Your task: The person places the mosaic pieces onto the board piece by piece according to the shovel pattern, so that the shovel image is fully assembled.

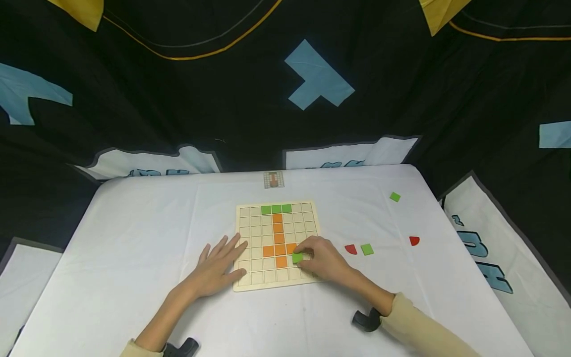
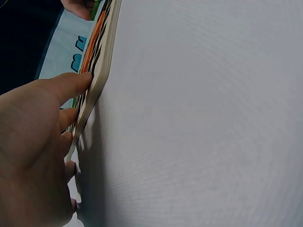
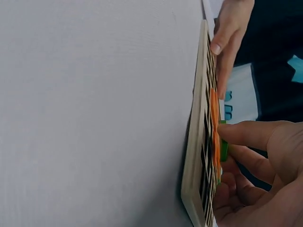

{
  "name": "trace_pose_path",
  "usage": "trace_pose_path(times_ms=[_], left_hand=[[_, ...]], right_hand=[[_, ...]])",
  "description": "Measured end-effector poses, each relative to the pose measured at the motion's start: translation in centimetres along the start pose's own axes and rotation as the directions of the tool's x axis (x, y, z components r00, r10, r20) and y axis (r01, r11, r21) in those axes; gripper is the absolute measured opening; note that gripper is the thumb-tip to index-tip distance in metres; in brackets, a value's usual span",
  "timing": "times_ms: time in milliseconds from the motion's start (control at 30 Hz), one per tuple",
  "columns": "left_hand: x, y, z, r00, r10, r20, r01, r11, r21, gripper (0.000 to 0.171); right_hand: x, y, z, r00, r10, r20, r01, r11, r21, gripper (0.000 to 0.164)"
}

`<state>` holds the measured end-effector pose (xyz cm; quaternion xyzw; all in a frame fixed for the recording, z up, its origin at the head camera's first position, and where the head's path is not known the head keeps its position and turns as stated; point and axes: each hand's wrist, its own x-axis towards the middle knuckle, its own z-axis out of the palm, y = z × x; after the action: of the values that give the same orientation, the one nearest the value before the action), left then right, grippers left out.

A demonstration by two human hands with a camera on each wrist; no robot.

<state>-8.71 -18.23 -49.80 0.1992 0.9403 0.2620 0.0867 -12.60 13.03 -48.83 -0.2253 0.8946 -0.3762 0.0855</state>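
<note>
1. Pinching a green tile [image 1: 297, 258] between thumb and forefinger, the right hand [image 1: 327, 260] reaches over the board [image 1: 254, 278] from its right side.
2. Position of the green tile: at the fingertips, to the left of the palm in the head view. It lies over the lower right part of the board, just right of the foot of the orange cross [image 1: 279, 238] and beside the near edge of its right arm. Whether it touches the board cannot be told.
3. Left hand [image 1: 215, 271]: fingers spread, fingertips and thumb on the board's left margin.
4. Board: a pale square grid bearing the seven-tile orange cross, with a green row [image 1: 276, 208] of three tiles across its top.
5. Loose pieces right of the board: a red piece [image 1: 351, 249] just beside a green square [image 1: 367, 249], and, farther off, a second red piece [image 1: 414, 241] and a second green square [image 1: 395, 197].
6. Beyond the board, a small card [image 1: 273, 180] near the far edge of the white table [image 1: 138, 238].
</note>
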Motion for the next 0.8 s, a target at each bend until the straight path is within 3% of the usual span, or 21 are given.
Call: trace_pose_path(times_ms=[267,800], left_hand=[[0.04,-0.12,0.17,1.000,0.006,-0.002,-0.006,1.000,0.004,0.066],[-0.02,-0.08,0.05,1.000,0.006,-0.008,-0.006,1.000,0.000,0.066]], right_hand=[[0.34,0.01,0.99,0.999,-0.036,-0.003,0.036,0.999,-0.013,0.024],[0.26,-0.03,0.97,0.999,-0.037,0.015,0.037,0.999,-0.001,0.021]])
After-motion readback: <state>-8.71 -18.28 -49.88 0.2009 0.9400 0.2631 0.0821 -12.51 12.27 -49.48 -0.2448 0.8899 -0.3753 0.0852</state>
